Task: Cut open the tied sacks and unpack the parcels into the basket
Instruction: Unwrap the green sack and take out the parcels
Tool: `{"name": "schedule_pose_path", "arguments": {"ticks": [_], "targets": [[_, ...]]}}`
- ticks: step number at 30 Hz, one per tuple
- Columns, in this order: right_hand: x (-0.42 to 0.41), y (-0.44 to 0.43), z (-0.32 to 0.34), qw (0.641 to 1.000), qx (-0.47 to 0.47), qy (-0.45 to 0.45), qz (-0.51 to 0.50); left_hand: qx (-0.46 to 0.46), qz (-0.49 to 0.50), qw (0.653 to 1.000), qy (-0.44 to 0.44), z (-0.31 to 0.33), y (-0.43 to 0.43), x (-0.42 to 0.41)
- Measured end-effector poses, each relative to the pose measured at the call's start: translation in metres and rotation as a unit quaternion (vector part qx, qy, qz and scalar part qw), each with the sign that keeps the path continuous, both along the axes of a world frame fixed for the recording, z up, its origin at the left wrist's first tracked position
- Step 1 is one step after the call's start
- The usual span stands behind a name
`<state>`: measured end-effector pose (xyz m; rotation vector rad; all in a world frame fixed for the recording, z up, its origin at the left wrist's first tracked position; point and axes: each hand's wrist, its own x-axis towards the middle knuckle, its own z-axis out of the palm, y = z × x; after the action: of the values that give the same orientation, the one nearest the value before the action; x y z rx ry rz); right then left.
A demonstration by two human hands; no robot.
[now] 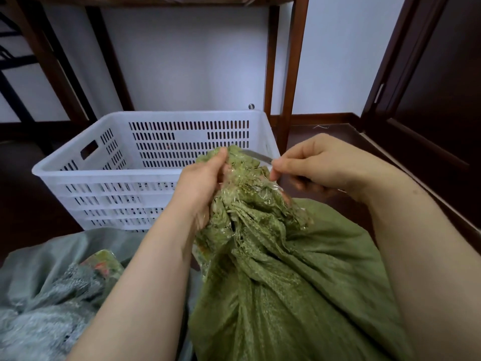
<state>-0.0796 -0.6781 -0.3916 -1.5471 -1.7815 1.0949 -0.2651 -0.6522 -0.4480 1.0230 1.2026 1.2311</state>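
Fig. 1: left hand (205, 183), grip closed round green sack (286, 269) neck; right hand (320, 165), grip pinching blade (256, 155), tip toward 10 o'clock. Risk: sudden slip through tie nicks left hand.

Two hands & two arms, all bare. L hand (205, 183) & R hand (320, 162) are plain, w/ smooth backs. R hand shows a row of soft, round knuckle bumps. Nails look short, but they're too blurry to say more. L arm (145, 282) is bare from the wrist right to the bottom edge. R arm (416, 256) is bare the same way. It has one tiny dark dot (418, 190) near the wrist.
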Motion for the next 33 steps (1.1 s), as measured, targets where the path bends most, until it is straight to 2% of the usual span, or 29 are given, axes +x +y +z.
{"name": "schedule_pose_path", "arguments": {"ticks": [5,13,20,27,33], "targets": [[-0.014,-0.002,0.007,0.985,0.076,-0.153,-0.008,0.009,0.032,0.999,-0.004,-0.002,0.001,0.004],[-0.028,-0.007,0.011,0.958,0.099,-0.268,-0.014,0.047,0.043,0.998,0.028,-0.001,0.004,0.005],[-0.034,-0.015,0.022,0.916,0.097,-0.390,-0.006,0.116,0.017,0.982,0.150,-0.001,0.000,0.007],[-0.058,-0.023,0.024,0.883,0.090,-0.460,-0.006,0.197,0.024,0.941,0.276,-0.006,0.004,0.013],[-0.072,-0.021,0.014,0.888,0.067,-0.455,0.011,0.221,0.038,0.921,0.320,-0.011,0.007,0.012]]}}
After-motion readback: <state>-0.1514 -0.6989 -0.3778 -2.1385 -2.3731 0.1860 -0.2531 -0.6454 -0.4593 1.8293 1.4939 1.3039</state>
